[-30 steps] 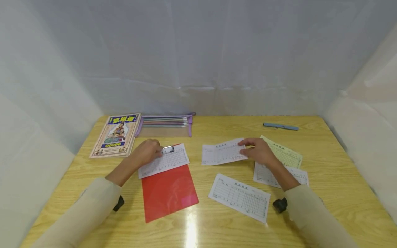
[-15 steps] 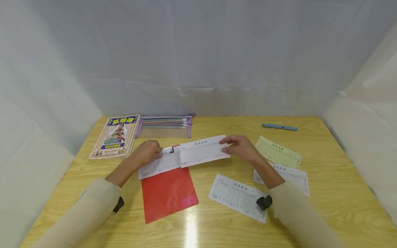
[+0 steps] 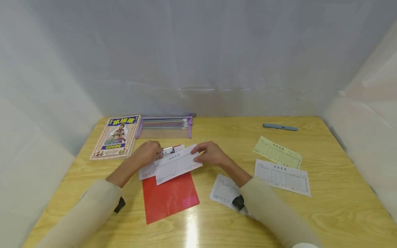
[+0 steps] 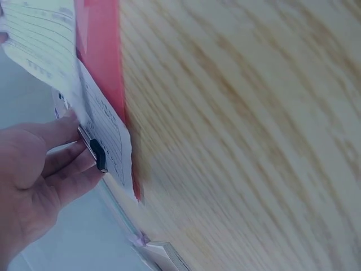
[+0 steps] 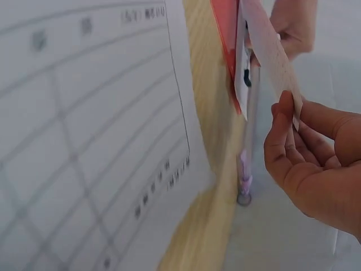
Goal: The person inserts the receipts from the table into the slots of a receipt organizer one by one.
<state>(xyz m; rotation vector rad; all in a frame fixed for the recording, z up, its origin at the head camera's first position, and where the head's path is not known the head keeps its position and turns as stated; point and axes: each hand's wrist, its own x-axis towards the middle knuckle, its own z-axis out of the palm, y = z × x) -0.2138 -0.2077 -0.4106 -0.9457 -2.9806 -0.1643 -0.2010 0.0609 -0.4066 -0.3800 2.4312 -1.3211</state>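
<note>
In the head view a red clipboard lies left of the middle, one white printed slip under its metal clip. My left hand holds the clip at the board's top edge; in the left wrist view thumb and fingers are around the clip. A second white slip hangs over the first, overlapping it and reaching up to the clip. My right hand pinches this slip by its right end, thumb against fingers, plainly seen in the right wrist view. The slip's left edge nears my left fingers.
Right of the board lie a white slip partly under my right forearm, another white slip and a yellow slip. A blue pen is at the back right. Books and a pencil pouch stand back left.
My right hand has carried the white slip leftward, from beside the clipboard to over the clipped slip. The left hand has stayed at the clip.
</note>
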